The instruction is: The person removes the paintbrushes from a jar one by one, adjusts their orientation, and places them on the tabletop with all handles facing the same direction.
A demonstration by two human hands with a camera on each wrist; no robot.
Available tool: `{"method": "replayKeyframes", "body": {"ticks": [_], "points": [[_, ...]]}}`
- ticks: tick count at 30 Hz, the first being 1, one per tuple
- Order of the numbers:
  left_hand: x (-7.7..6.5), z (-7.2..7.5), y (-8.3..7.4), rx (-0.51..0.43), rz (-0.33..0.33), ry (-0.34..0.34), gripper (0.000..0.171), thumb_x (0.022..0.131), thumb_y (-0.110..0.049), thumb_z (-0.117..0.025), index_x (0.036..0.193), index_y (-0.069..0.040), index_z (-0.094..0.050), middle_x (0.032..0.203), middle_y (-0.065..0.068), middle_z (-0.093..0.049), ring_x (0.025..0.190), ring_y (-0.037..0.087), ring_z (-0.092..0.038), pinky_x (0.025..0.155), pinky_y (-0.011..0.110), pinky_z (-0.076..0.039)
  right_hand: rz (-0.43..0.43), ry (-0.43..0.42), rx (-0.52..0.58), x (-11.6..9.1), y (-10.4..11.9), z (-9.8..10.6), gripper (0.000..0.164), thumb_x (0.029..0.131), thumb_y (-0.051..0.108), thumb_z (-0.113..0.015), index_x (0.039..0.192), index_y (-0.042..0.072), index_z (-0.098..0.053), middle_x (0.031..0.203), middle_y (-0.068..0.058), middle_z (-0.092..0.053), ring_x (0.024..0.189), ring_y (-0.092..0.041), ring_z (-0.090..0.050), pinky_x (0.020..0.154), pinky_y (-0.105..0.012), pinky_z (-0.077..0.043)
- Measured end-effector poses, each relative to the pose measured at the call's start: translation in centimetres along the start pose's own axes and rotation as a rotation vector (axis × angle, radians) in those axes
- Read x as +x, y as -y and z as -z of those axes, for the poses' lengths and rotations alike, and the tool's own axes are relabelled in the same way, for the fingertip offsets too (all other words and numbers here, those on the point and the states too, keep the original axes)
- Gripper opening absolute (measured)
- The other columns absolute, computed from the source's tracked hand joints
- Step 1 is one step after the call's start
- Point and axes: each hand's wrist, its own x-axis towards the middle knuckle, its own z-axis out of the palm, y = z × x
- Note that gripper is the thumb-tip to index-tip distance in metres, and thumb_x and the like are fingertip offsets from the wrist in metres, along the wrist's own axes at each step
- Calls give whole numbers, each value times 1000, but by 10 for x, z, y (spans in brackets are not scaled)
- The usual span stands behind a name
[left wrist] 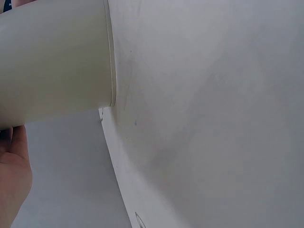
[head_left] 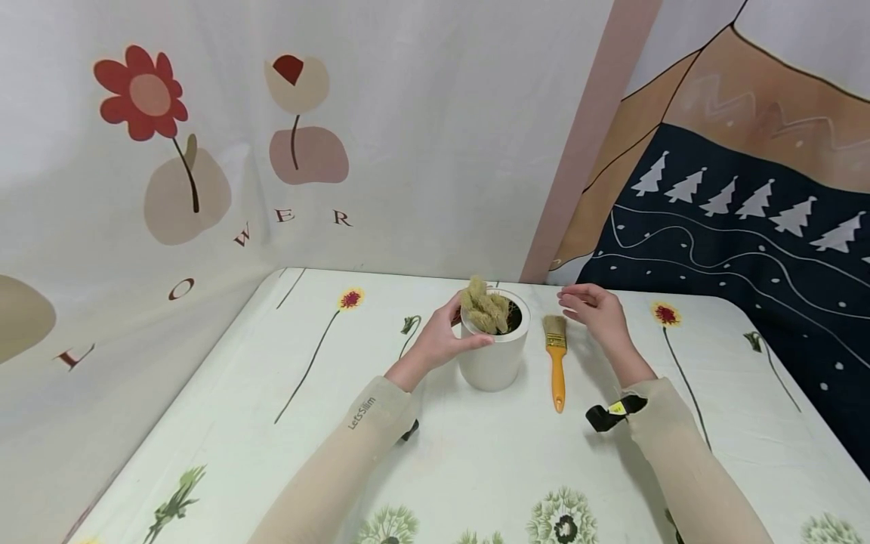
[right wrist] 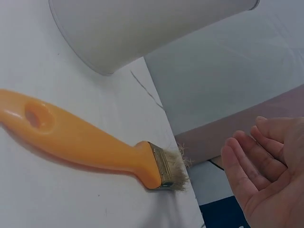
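Observation:
A white round pot (head_left: 491, 366) stands upright on the table, holding dark soil and a clump of yellowish-green, moss-like stuff (head_left: 486, 308). My left hand (head_left: 442, 337) grips the pot near its rim, thumb along the near side and fingers around the far left. In the left wrist view the pot's smooth wall (left wrist: 57, 61) fills the upper left, with part of the hand below it. To the right of the pot lies a paintbrush (head_left: 557, 366) with an orange handle, bristles pointing away. My right hand (head_left: 596, 311) hovers beyond the bristles, fingers loosely bent and holding nothing.
A white tablecloth (head_left: 476, 468) printed with flowers covers the table. Its far edge meets a hanging white curtain (head_left: 435, 151) just behind the pot. At the right hangs a dark blue cloth (head_left: 720, 234) with white trees. Each wrist wears a black strapped device (head_left: 615, 413).

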Motion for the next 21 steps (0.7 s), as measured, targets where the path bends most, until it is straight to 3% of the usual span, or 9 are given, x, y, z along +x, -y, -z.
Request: {"method": "replayKeyframes", "body": {"ticks": [11, 21], "points": [[1, -1, 2, 3, 14, -2, 124, 60, -89, -63, 154, -12, -35, 148, 12, -51, 137, 30, -50, 118, 43, -41, 16, 35, -10, -9, 8, -4, 39, 102, 25, -58, 131, -2, -56, 134, -25, -60, 95, 5, -65, 86, -14, -57], [0, -1, 2, 5, 10, -3, 118, 65, -83, -67, 154, -13, -34, 149, 13, -50, 138, 30, -49, 118, 43, -41, 28, 56, -3, -17, 11, -6, 40, 101, 25, -59, 132, 0, -56, 133, -25, -60, 92, 10, -63, 92, -24, -57]]}}
